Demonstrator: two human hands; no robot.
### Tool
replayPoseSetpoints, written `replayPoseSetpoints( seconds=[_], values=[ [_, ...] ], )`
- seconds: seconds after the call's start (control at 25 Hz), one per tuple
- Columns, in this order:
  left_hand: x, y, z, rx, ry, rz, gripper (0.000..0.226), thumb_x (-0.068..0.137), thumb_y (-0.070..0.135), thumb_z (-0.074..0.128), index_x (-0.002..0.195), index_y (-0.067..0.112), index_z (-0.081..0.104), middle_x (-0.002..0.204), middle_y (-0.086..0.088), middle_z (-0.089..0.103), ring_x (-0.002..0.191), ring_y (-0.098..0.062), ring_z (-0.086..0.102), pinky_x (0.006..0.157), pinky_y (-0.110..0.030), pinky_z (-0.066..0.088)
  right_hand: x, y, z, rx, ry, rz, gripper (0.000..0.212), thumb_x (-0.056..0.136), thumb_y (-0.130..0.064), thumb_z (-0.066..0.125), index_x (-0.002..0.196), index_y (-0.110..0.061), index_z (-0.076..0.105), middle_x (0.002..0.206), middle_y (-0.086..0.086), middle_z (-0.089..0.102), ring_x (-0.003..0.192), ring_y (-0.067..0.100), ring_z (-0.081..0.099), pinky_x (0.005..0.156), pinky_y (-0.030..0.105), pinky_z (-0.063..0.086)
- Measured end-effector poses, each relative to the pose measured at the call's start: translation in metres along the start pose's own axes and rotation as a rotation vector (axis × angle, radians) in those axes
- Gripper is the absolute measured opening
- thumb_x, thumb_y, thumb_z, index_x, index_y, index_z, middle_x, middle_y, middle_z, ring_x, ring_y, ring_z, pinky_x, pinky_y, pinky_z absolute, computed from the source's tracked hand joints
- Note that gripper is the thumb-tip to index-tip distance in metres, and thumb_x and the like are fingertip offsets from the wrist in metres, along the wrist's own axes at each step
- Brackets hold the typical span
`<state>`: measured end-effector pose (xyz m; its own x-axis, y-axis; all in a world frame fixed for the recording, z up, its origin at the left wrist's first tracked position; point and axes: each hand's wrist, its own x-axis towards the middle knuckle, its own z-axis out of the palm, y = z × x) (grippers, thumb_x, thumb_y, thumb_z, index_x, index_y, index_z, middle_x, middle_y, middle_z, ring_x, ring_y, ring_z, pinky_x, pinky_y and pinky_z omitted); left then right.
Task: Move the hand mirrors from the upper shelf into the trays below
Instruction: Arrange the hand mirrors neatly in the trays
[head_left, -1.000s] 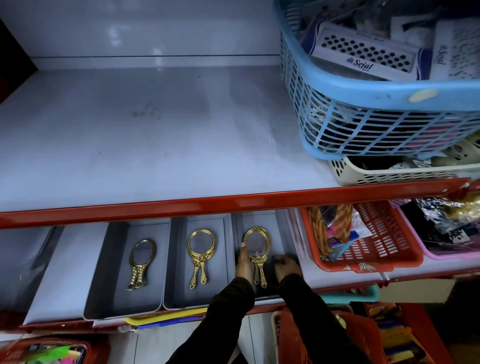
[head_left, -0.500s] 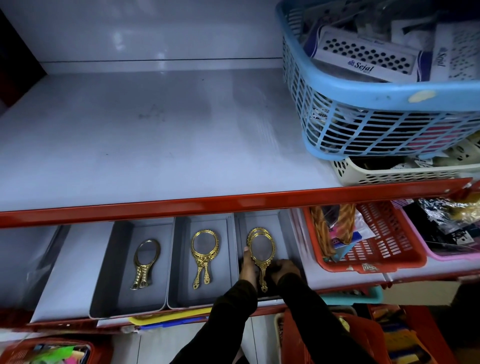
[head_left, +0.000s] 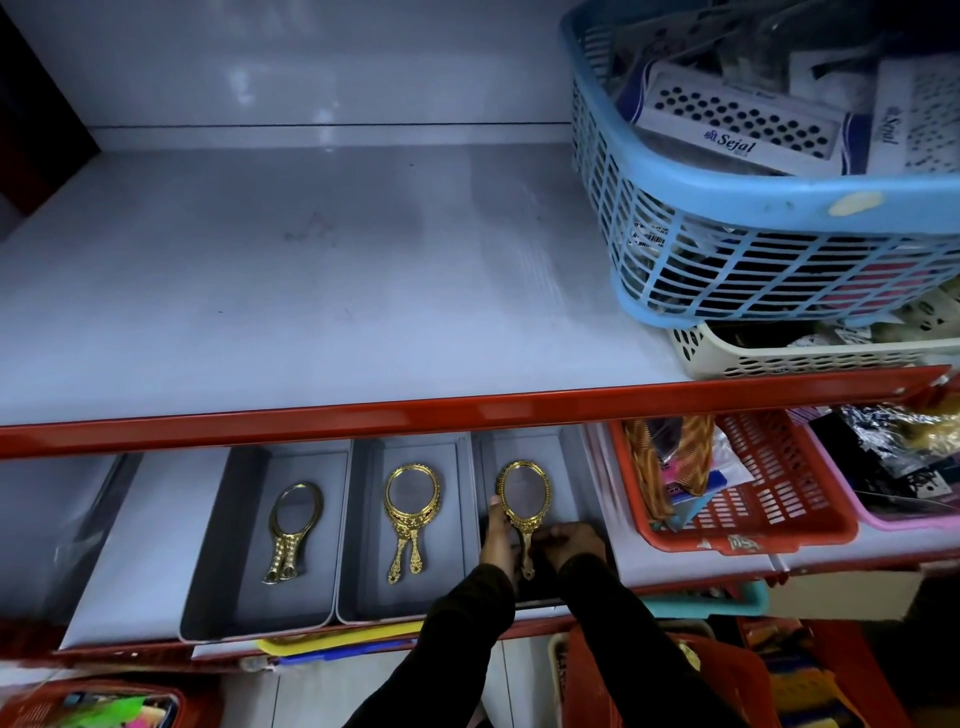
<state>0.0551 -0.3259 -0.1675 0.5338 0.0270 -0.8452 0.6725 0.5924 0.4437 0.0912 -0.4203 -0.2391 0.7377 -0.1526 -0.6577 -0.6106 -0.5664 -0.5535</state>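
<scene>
Three grey trays sit side by side on the lower shelf. In the left tray (head_left: 228, 571) lie gold hand mirrors (head_left: 291, 527), stacked. More gold mirrors (head_left: 410, 512) lie in the middle tray (head_left: 358, 545). Over the right tray (head_left: 569, 467) is an oval gold hand mirror (head_left: 522, 499). My left hand (head_left: 497, 540) touches its left rim and my right hand (head_left: 574, 540) pinches its handle. The upper shelf (head_left: 311, 291) holds no mirror in view.
A blue basket (head_left: 779, 208) of card packs sits on a white basket (head_left: 779, 358) at the upper shelf's right. A red basket (head_left: 748, 519) and a pink tray (head_left: 893, 514) stand right of the grey trays. Red baskets sit below.
The mirror in the right tray shifted slightly right and straightened between my hands. My right hand closed in on its handle. The other mirrors did not move.
</scene>
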Motion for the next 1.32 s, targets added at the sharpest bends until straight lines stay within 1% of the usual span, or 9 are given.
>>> replayPoseSetpoints(
  seconds=[0.12,0.32,0.56,0.72,0.88,1.04,1.12,1.2,1.32],
  values=[
    [0.002,-0.002,-0.002,-0.019,0.001,0.002,0.074,0.092,0.059,0.027,0.149,0.011,0.024,0.155,-0.016,0.026,0.143,-0.031,0.025,0.115,-0.041,0.023,-0.002,0.001,-0.002,-0.051,0.011,-0.021,0.016,0.078,-0.013,0.074,0.092,-0.015,0.081,0.098,0.005,0.079,0.093,0.019,0.072,0.089,0.021,0.051],
    [-0.014,0.001,-0.003,-0.045,-0.036,0.068,0.064,0.098,0.048,0.025,0.147,0.006,0.028,0.153,-0.017,0.031,0.142,-0.032,0.028,0.114,-0.038,0.025,-0.011,-0.003,-0.008,-0.029,0.102,-0.037,0.024,0.076,-0.034,0.068,0.085,-0.015,0.080,0.089,0.008,0.078,0.081,0.023,0.068,0.076,0.022,0.049],
    [-0.027,0.008,-0.026,-0.072,-0.058,0.212,0.066,0.097,0.052,0.022,0.148,0.009,0.027,0.154,-0.013,0.030,0.145,-0.034,0.020,0.119,-0.040,0.014,-0.034,-0.017,-0.003,0.426,0.093,-0.041,0.034,0.088,-0.037,0.060,0.073,-0.009,0.071,0.077,0.014,0.070,0.069,0.029,0.064,0.069,0.034,0.054],
    [-0.029,0.027,-0.071,-0.111,0.023,0.333,0.066,0.097,0.053,0.017,0.146,0.013,0.032,0.152,-0.006,0.036,0.142,-0.026,0.031,0.119,-0.039,0.014,-0.063,-0.050,0.021,0.647,-0.081,-0.091,0.026,0.097,-0.025,0.052,0.087,-0.006,0.068,0.082,0.011,0.069,0.071,0.025,0.064,0.060,0.030,0.052],
    [-0.024,0.050,-0.110,-0.141,0.160,0.355,0.065,0.097,0.051,0.019,0.147,0.010,0.030,0.154,-0.010,0.031,0.143,-0.025,0.026,0.117,-0.037,0.016,-0.075,-0.076,0.066,0.594,-0.228,-0.060,0.030,0.094,-0.036,0.054,0.094,-0.008,0.063,0.077,0.006,0.062,0.071,0.021,0.059,0.070,0.032,0.050],
    [-0.042,0.066,-0.121,-0.030,0.123,0.323,0.069,0.099,0.047,0.009,0.150,0.001,0.014,0.158,-0.012,0.015,0.147,-0.025,0.015,0.117,-0.031,0.014,-0.027,-0.062,0.121,0.345,-0.223,0.033,0.071,0.083,-0.061,0.047,0.130,-0.009,0.053,0.120,0.015,0.059,0.110,0.030,0.057,0.103,0.042,0.044],
    [-0.004,0.062,-0.133,-0.054,0.155,0.241,0.071,0.099,0.048,0.008,0.149,-0.002,0.015,0.157,-0.017,0.018,0.146,-0.030,0.020,0.117,-0.033,0.018,0.010,-0.042,0.144,0.264,-0.249,0.072,0.076,0.078,-0.063,0.046,0.131,-0.010,0.054,0.128,0.016,0.061,0.115,0.033,0.059,0.107,0.048,0.044],
    [0.018,0.060,-0.143,-0.023,0.208,0.215,0.072,0.098,0.049,0.010,0.148,-0.003,0.018,0.157,-0.020,0.019,0.146,-0.032,0.020,0.118,-0.036,0.018,-0.005,-0.051,0.142,0.268,-0.263,0.095,0.061,0.084,-0.052,0.048,0.118,-0.004,0.061,0.119,0.020,0.065,0.111,0.035,0.061,0.105,0.049,0.046],
    [0.018,0.055,-0.143,-0.081,0.152,0.136,0.077,0.096,0.056,0.016,0.149,-0.001,0.015,0.156,-0.022,0.008,0.146,-0.036,0.007,0.120,-0.041,0.004,-0.045,-0.071,0.128,0.249,-0.232,0.087,0.039,0.096,-0.032,0.047,0.114,-0.002,0.063,0.119,0.021,0.064,0.116,0.036,0.059,0.103,0.037,0.046]
  ],
)
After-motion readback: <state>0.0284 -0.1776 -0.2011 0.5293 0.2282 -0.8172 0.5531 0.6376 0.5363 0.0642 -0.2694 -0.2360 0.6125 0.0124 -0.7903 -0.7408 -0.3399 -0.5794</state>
